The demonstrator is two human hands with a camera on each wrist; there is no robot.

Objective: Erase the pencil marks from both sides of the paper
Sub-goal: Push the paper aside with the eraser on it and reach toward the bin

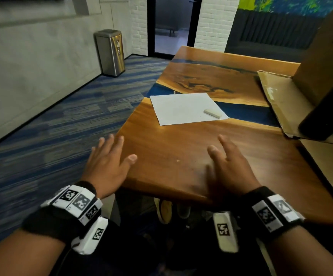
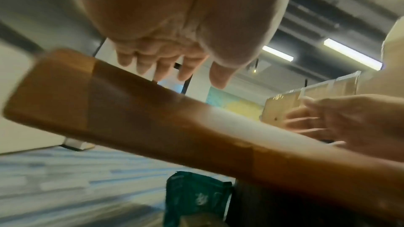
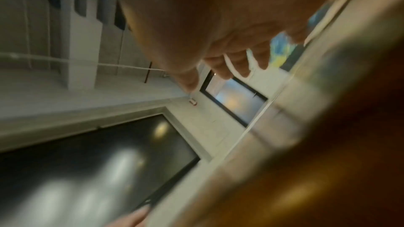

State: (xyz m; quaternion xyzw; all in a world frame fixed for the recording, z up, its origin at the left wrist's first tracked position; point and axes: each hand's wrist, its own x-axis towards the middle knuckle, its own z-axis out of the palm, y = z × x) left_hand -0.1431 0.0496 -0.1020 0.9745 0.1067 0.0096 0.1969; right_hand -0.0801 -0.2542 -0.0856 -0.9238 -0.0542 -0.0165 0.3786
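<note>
While both hands hover spread and empty, the paper (image 1: 185, 108) lies flat mid-table (image 1: 181, 156) with the eraser (image 1: 212, 113) resting on it. Thin and floppy; probably pin it, then pinch the small, firm eraser. Wrist views show the left hand (image 2: 174, 40) and right hand (image 3: 229, 37) spread.

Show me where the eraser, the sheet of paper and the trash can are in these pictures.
eraser (image 1: 212, 113), head view, middle of its top face.
sheet of paper (image 1: 179, 108), head view, bare middle of the sheet.
trash can (image 1: 109, 54), head view, middle of its front side.
</note>
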